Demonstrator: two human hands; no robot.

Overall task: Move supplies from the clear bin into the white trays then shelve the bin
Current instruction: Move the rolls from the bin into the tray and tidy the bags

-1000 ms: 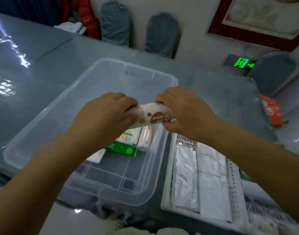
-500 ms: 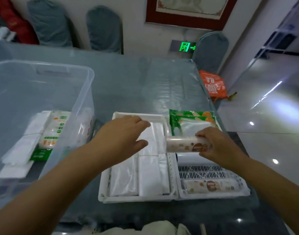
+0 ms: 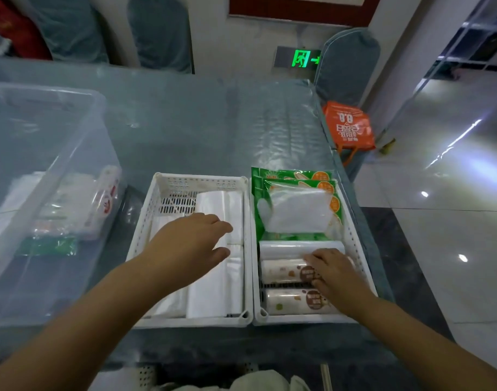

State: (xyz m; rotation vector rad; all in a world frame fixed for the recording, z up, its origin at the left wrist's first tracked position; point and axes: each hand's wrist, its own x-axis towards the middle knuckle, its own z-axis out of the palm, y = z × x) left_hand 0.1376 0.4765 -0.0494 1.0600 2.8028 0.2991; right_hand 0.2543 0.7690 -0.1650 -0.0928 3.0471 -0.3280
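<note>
The clear bin stands at the left and holds several packets, a white roll and a green pack. Two white trays sit side by side in the middle. The left tray holds folded white plastic bags. The right tray holds green glove packets at the back and three rolls at the front. My right hand rests on the middle roll, a white roll with brown print, fingers curled over its right end. My left hand hovers open over the white bags in the left tray.
The grey-blue table ends just right of the right tray. An orange bag hangs on a covered chair beyond that edge. More covered chairs line the far wall. Shiny floor lies to the right.
The printed roll went from both hands over the bin to my right hand alone, then down into the right tray. My left hand let go and came over the left tray.
</note>
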